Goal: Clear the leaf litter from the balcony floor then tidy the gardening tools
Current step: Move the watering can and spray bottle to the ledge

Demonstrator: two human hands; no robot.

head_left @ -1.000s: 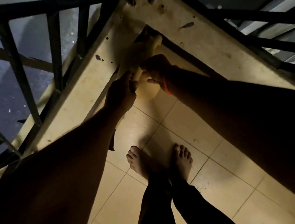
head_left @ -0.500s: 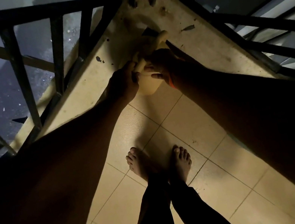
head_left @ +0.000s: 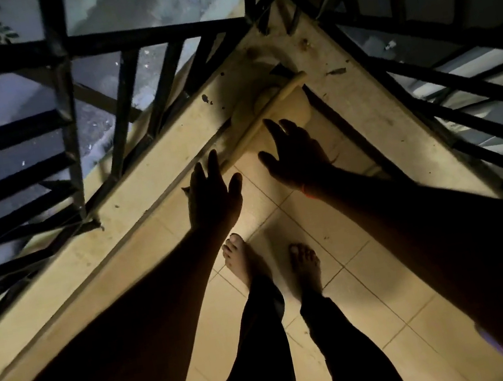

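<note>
The left hand point(head_left: 212, 194) and right hand point(head_left: 295, 152) are stretched forward, fingers spread, nothing held. A wooden handle point(head_left: 267, 117) is leaned in the balcony corner just beyond them.

The balcony floor point(head_left: 376, 312), laid in pale square tiles, is being bounded by a raised cream ledge point(head_left: 149, 188) meeting at a corner. A long wooden handle point(head_left: 267, 117) is being propped in that corner, its lower end hidden. Two bare feet point(head_left: 242, 259) are being rested on the tiles.

Corner hemmed by railing point(head_left: 66, 122), ledge point(head_left: 142, 189)
</note>
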